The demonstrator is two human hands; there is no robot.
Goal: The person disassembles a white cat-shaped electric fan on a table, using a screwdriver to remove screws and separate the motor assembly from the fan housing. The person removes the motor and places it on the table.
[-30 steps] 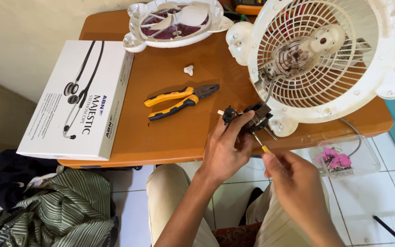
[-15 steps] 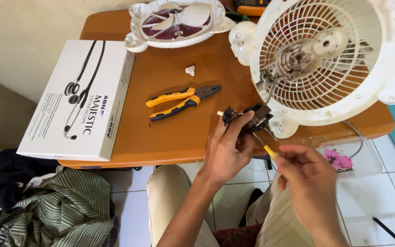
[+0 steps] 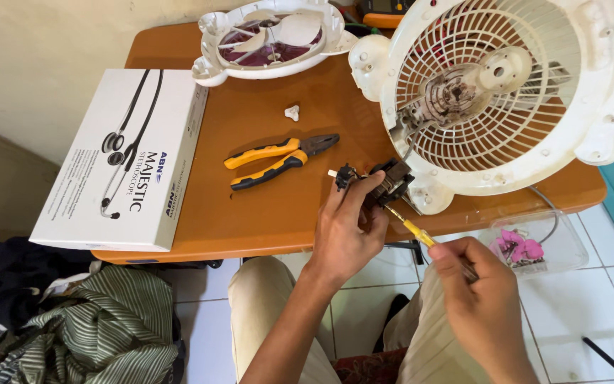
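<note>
My left hand grips a small black electrical part at the table's front edge, wired to the white fan housing. My right hand holds a thin screwdriver with a yellow shaft, its tip against the black part. The fan housing lies on the brown table to the right, its motor mount in the centre of the grille.
Orange-and-black pliers lie mid-table, with a small white piece behind them. A white fan grille with a dark red blade is at the back. A white box sits left. Striped cloth and a clear container are on the floor.
My right hand has shifted slightly right and down with the screwdriver. My left hand stays on the black part.
</note>
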